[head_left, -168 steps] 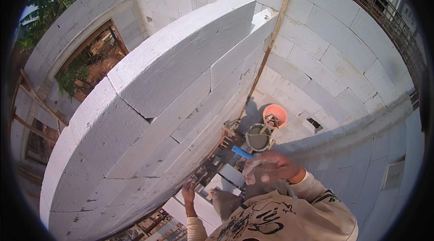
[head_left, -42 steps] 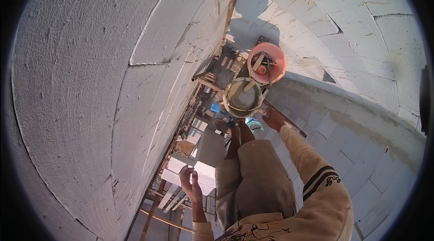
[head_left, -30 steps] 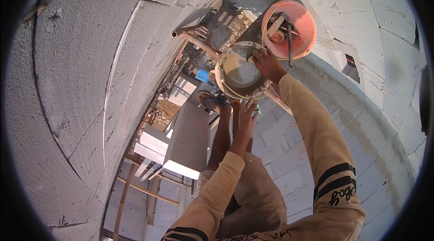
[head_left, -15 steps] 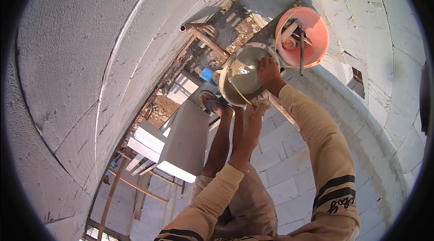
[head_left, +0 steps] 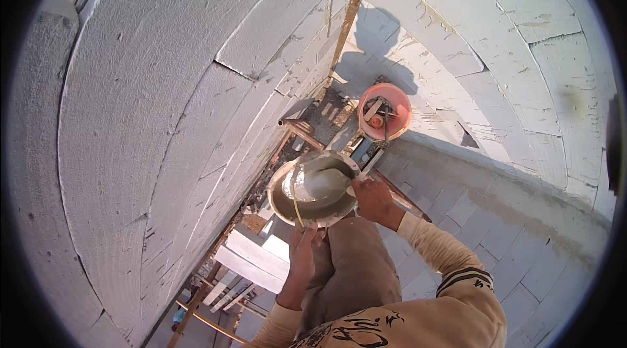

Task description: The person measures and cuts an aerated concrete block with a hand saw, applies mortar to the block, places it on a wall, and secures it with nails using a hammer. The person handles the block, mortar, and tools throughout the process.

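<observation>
The bucket (head_left: 279,203), tilted in front of and between the hands, should handle as heavy and stiff-walled, its wet mortar (head_left: 321,184) soft, slippery and ready to shift, so both sides of the rim look the best hold. The right hand (head_left: 375,203) is curled nearly closed at the rim, though whether it also grips a tool there cannot be told; the left hand (head_left: 303,251), partly closed, holds the near edge, fingertips bent against it.
</observation>
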The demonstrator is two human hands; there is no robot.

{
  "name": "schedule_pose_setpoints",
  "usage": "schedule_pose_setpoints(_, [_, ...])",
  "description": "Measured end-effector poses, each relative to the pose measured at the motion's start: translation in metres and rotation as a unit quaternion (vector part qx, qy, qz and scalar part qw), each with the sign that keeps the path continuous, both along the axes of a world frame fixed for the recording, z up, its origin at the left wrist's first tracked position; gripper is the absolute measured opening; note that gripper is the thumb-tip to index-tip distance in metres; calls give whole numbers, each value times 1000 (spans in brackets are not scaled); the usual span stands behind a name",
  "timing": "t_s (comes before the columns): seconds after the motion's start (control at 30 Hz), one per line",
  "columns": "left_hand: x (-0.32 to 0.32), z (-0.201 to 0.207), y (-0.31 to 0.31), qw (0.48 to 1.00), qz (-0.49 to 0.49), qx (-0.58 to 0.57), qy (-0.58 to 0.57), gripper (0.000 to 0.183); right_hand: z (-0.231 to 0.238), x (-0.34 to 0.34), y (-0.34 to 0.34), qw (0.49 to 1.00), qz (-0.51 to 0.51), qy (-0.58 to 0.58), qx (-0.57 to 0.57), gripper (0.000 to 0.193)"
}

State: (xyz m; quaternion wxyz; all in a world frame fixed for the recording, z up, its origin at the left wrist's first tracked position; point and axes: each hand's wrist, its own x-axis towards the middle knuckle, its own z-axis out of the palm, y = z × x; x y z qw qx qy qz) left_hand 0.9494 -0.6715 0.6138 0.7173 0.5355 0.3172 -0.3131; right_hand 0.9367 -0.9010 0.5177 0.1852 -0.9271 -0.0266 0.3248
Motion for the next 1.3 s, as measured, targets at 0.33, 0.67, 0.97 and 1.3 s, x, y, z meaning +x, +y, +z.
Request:
schedule_pose_setpoints(0.33, [-13,197,75,991,2,31,-127,26,138,-62,80,991,-36,-126,28,31])
schedule_pose_setpoints(0.67, [-31,283,140,983,59,-16,-173,27,253,-37,89,959,173,-226,23,36])
schedule_pose_setpoints(0.97, [-23,332,128,973,82,-41,-211,33,357,32,85,921,289,-258,-26,43])
schedule_pose_setpoints(1.3, [12,348,70,958,121,-71,-250,34,333,89,63,920,368,-135,25,29])
